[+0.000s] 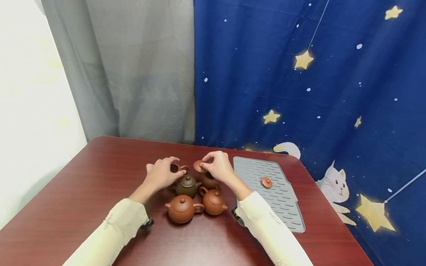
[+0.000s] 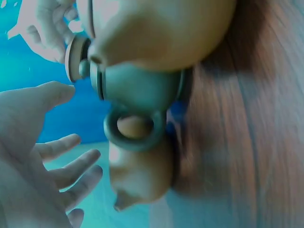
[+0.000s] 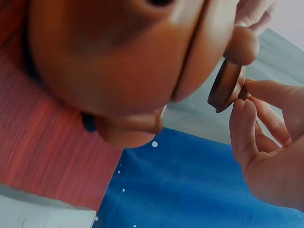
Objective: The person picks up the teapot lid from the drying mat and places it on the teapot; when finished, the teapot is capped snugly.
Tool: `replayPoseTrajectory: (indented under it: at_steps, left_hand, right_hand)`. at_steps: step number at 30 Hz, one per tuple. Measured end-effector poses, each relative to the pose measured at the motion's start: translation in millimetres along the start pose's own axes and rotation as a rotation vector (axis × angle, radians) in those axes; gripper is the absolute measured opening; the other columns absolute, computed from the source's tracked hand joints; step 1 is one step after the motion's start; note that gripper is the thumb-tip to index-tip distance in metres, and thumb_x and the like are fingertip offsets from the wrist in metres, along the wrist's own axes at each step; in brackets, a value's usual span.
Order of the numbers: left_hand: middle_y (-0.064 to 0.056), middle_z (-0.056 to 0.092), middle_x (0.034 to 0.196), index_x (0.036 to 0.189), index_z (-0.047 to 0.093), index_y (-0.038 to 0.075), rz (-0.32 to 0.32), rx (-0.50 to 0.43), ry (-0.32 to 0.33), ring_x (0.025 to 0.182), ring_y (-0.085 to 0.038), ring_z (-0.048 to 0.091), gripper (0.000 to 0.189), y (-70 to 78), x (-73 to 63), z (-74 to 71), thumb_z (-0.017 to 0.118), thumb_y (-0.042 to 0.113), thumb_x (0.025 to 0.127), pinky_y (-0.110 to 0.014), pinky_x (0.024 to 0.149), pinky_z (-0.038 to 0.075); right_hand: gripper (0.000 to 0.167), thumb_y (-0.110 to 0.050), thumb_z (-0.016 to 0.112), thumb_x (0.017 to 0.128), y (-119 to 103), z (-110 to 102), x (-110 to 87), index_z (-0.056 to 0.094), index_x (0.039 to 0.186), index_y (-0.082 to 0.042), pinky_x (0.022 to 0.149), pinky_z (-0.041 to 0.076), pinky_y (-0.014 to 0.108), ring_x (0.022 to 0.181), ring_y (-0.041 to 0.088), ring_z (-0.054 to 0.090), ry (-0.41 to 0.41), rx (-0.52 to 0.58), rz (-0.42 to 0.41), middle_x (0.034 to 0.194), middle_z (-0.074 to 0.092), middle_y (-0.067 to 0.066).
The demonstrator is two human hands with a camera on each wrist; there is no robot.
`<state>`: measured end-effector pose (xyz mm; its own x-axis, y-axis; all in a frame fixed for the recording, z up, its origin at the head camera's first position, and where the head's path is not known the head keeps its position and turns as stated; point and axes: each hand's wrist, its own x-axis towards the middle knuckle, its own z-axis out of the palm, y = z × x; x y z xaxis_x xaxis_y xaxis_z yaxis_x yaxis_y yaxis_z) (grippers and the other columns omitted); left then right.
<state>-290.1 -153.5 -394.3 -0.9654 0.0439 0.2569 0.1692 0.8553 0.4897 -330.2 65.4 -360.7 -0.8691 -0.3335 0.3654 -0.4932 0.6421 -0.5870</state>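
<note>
My right hand (image 1: 219, 166) pinches a reddish-brown teapot lid (image 1: 198, 166) by its knob, above the back of a teapot cluster. In the right wrist view that lid (image 3: 228, 86) is tilted on edge between thumb and fingers. My left hand (image 1: 161, 173) hovers beside a lidless teapot (image 1: 174, 168), partly hidden by the fingers. The left wrist view shows its fingers (image 2: 78, 171) spread, with nothing between them. A dark olive teapot (image 1: 188, 186) with its lid on sits between my hands. Another brown teapot (image 1: 209, 182) is partly covered by my right hand.
Two lidded reddish teapots, one at front left (image 1: 181, 211) and one at front right (image 1: 214, 202), stand nearest me. A grey ridged mat (image 1: 253, 168) lies to the right, with a small reddish lid (image 1: 266, 182) on it. Curtains hang behind the table (image 1: 83, 207).
</note>
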Motion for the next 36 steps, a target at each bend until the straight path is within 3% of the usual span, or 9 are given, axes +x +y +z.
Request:
replayPoseTrajectory:
  at_steps: [16,24,36]
  left_hand:
    - [-0.018,0.059,0.129,0.135,0.056,0.008,-0.072,-0.057,-0.013,0.116,-0.042,0.051,0.067,-31.9,-4.2,2.7,0.074,0.048,0.084,-0.055,0.079,0.027]
    - [-0.018,0.060,0.129,0.135,0.056,0.006,-0.093,-0.052,-0.022,0.115,-0.043,0.053,0.068,-38.7,-3.8,4.7,0.073,0.048,0.085,-0.056,0.080,0.027]
    - [-0.016,0.062,0.131,0.135,0.060,0.011,-0.126,-0.036,-0.051,0.112,-0.038,0.059,0.066,-41.2,-1.0,2.7,0.074,0.051,0.083,-0.052,0.077,0.027]
  right_hand:
    - [0.007,-0.013,0.081,0.083,-23,17,13.6,0.076,0.086,-0.010,0.062,0.051,0.021,0.069,0.004,0.064,-0.051,0.038,-0.044,0.078,0.072,-0.004]
    - [0.009,-0.015,0.082,0.081,-31,25,18.6,0.077,0.086,-0.010,0.062,0.050,0.020,0.069,0.004,0.062,-0.076,0.013,-0.051,0.078,0.072,-0.004]
    - [0.008,-0.017,0.081,0.082,-38,36,25.5,0.078,0.087,-0.012,0.059,0.047,0.019,0.067,0.006,0.059,-0.100,-0.058,-0.042,0.080,0.072,-0.007]
